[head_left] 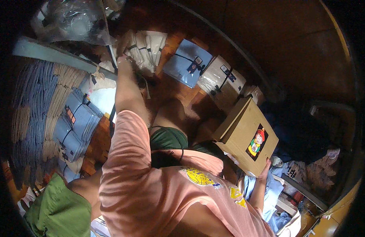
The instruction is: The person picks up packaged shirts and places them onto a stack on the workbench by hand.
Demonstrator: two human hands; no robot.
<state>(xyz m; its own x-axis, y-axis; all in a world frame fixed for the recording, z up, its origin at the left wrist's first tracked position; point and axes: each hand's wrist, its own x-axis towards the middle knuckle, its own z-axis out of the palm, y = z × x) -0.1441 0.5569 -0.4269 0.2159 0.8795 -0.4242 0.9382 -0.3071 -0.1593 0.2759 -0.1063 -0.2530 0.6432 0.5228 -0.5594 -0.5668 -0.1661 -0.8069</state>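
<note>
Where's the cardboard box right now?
Head view, right of centre: the cardboard box is in the right hand, below and right of the pale tied packet in the picture.

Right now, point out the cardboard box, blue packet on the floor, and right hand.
Cardboard box (pixel 243 135), head view: decorated face.
Blue packet (pixel 181 66), head view: upper face.
Right hand (pixel 264 169), head view: middle.

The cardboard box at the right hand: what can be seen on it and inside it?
On the cardboard box, a cartoon picture shows on the broad face; the right hand holds an edge. Cardboard covers the inside, so whether anything lies there cannot be seen.
</note>
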